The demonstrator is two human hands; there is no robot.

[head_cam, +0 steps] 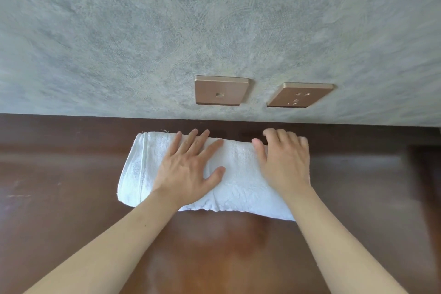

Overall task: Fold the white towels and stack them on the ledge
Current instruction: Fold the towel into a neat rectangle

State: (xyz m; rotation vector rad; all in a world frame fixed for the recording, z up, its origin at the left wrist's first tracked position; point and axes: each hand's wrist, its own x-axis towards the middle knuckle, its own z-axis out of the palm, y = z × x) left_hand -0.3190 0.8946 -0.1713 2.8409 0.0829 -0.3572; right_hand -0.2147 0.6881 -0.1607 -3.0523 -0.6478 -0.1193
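Observation:
A folded white towel (238,174) lies on the dark brown wooden ledge (71,174), close to the wall. My left hand (191,167) lies flat on the towel's middle-left part with fingers spread and straight. My right hand (285,162) rests on the towel's right end, palm down, with its fingertips bent over the far edge. The towel's right end is hidden under that hand and forearm.
A grey textured wall (167,31) rises right behind the ledge. Two bronze wall plates sit low on it: a switch plate (220,90) and a power socket (299,95). The glossy wood stretches left, right and toward me.

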